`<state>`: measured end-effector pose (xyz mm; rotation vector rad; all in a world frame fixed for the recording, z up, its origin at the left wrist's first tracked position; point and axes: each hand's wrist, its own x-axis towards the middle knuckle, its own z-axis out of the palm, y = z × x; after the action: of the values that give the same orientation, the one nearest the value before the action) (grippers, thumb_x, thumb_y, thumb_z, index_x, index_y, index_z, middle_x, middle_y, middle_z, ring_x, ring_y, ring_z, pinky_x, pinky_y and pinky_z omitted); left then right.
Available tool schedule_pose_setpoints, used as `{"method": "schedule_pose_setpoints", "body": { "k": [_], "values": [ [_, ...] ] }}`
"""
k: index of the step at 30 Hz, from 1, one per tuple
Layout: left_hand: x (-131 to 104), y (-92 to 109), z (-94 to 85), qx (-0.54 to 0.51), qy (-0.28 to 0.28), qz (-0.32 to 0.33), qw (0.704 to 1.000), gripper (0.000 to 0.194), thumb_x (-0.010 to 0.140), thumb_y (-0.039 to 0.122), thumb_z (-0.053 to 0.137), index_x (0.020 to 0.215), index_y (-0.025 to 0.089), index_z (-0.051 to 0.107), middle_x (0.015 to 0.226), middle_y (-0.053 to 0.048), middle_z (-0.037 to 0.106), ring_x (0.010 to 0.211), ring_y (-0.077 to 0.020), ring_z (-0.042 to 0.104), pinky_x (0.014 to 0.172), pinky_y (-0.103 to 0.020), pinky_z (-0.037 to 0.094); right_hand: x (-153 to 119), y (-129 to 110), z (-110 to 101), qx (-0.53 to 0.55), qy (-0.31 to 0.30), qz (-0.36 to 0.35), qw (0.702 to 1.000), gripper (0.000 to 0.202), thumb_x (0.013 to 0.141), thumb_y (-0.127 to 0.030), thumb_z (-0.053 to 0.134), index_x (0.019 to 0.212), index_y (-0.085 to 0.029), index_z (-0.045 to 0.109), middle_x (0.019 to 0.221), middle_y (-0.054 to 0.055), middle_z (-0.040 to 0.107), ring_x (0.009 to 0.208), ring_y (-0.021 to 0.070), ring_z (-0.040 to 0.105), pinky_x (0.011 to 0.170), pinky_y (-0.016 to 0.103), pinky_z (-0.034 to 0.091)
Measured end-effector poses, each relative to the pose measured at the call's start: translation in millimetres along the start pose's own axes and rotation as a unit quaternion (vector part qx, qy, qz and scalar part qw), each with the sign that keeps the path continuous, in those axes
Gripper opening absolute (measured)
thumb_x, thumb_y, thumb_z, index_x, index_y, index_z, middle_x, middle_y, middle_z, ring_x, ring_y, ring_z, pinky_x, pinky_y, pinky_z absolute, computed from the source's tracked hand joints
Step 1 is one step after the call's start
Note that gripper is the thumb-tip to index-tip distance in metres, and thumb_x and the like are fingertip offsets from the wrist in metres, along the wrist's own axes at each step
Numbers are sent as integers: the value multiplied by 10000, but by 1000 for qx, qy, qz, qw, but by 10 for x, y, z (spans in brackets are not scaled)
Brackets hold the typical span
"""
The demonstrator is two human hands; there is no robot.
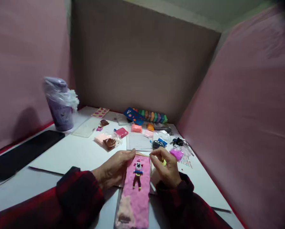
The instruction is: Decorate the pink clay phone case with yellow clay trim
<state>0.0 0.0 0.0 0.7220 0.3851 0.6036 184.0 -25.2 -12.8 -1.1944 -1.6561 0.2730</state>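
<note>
One pink clay-covered panel [141, 203] bore a brown-legged figure [138, 173] and a beige lower corner [124, 206]. The left hand [114, 168] gripped its edge; the right hand [167, 168] pinched narrowly, contents unclear

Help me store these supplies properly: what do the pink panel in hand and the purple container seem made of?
Pink panel: probably modelling clay, mostly matte, judging by its uneven, pressed-looking surface; what lies beneath the pink layer isn't clear.
Purple container: likely plastic, satiny, from its smooth, rigid-looking tapered wall, though blur leaves that open.
</note>
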Motion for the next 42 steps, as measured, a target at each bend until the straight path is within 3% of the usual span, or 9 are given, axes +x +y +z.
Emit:
{"method": "schedule_pose_setpoints", "body": {
  "k": [8, 19, 33, 42],
  "values": [
    [8, 13, 1, 8, 15, 19, 1000, 269, 871, 310, 516, 819, 73, 635, 751, -101, 646, 665, -176, 613, 694, -315, 474, -8, 23, 5, 6, -2, -19, 1000, 58, 806, -214, 562, 778, -178, 598, 626, -40, 372, 579, 125, 391, 558, 267, 311],
    [-20, 22, 71, 38, 36, 16, 998, 292, 852, 342, 538, 858, 69, 642, 758, -114, 645, 673, -187, 619, 691, -317, 482, -1, -28, 15, 3, -20, -30, 999, 73, 792, -185, 556, 725, -178, 586, 629, -33, 386, 590, 129, 401, 564, 274, 315],
    [18, 13, 13, 15, 25, 32, 999, 277, 853, 319, 542, 756, 76, 632, 696, -91, 637, 628, -167, 595, 659, -291, 461, 35, -12, -8, 2, -7, -6, 1000, 83, 763, -186, 560, 680, -181, 564, 613, -39, 372, 574, 124, 382, 553, 268, 309],
    [16, 24, 16, -9, 24, 31, 999, 252, 863, 287, 531, 881, 67, 651, 790, -118, 666, 700, -181, 611, 715, -307, 464, 4, 23, -17, 57, 13, 44, 997, 165, 832, -307, 531, 734, -177, 557, 615, -25, 442, 564, 124, 392, 540, 262, 323]
  ]
}}
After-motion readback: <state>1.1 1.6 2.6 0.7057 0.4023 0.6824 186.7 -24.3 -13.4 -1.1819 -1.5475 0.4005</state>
